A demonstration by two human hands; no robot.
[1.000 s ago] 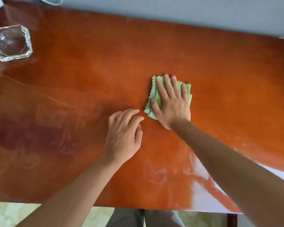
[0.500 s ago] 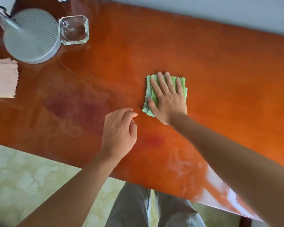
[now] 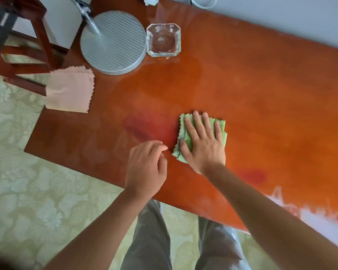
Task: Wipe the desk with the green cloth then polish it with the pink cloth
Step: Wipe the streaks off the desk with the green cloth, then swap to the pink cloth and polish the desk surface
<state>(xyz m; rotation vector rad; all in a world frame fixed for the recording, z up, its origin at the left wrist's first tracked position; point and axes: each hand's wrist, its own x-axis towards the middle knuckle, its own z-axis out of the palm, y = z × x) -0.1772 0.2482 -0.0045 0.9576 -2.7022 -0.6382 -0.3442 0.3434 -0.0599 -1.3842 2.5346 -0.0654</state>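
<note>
Fingers straight, our right hand (image 3: 203, 145) presses the green cloth (image 3: 220, 129) flat on the desk (image 3: 261, 94), well right of the pink cloth (image 3: 70, 90) at the desk's left edge. Our left hand (image 3: 146, 168) rests just left of the green cloth, fingers loosely curled, holding nothing.

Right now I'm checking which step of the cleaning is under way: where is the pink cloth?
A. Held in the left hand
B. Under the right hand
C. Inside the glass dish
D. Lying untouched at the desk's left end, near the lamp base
D: the pink cloth lies alone by the lamp base, while the right hand presses the green cloth.
</note>
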